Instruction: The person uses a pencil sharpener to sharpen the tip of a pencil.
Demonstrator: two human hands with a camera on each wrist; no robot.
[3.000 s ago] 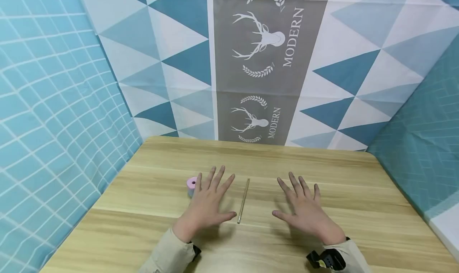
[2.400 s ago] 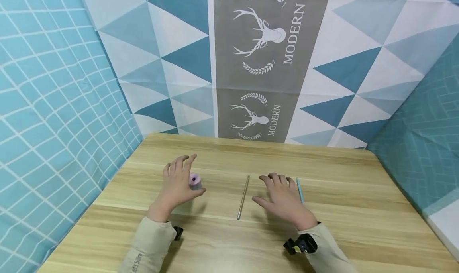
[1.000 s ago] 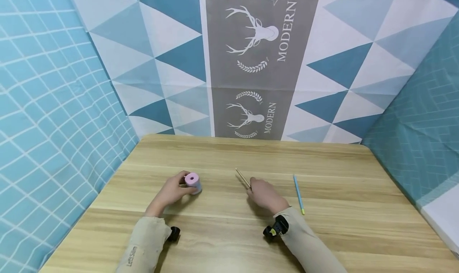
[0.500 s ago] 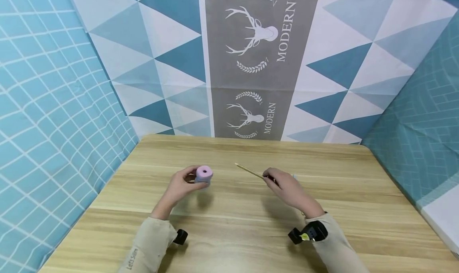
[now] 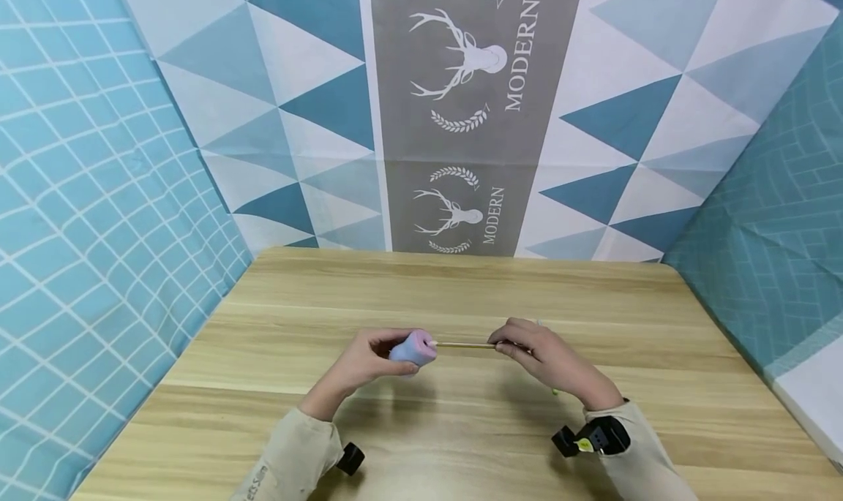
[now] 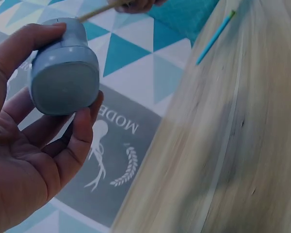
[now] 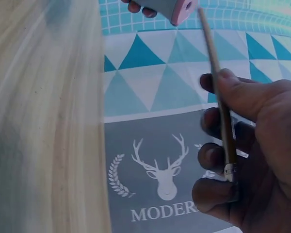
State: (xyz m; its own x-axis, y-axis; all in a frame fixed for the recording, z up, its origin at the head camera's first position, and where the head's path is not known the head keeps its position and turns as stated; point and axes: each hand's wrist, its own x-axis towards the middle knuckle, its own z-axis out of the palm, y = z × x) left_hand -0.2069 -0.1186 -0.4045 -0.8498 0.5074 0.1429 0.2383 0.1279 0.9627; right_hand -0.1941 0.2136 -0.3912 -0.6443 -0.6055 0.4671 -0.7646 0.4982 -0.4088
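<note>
In the head view my left hand (image 5: 361, 360) grips a small pencil sharpener (image 5: 410, 349), thumb on the near side and fingers behind. Its pink end, with a round hole, faces right; the rounded base (image 6: 65, 87) is grey-blue in the left wrist view. My right hand (image 5: 549, 358) pinches a gold pencil (image 5: 466, 345) held level above the table. The pencil's pale tip is at the holed end; I cannot tell whether it is inside. Fingers run along the pencil shaft (image 7: 216, 63) in the right wrist view, near its metal ferrule (image 7: 230, 171).
A blue pencil (image 6: 216, 38) with a green end lies on the wooden table (image 5: 421, 281), mostly hidden behind my right hand in the head view. Patterned cloth (image 5: 454, 121) hangs at the back, with blue cloths on both sides.
Both open hands came down to the table, then took hold of the sharpener and the gold pencil and lifted them. The sharpener has tipped to face right, and sharpener and pencil tip have come together.
</note>
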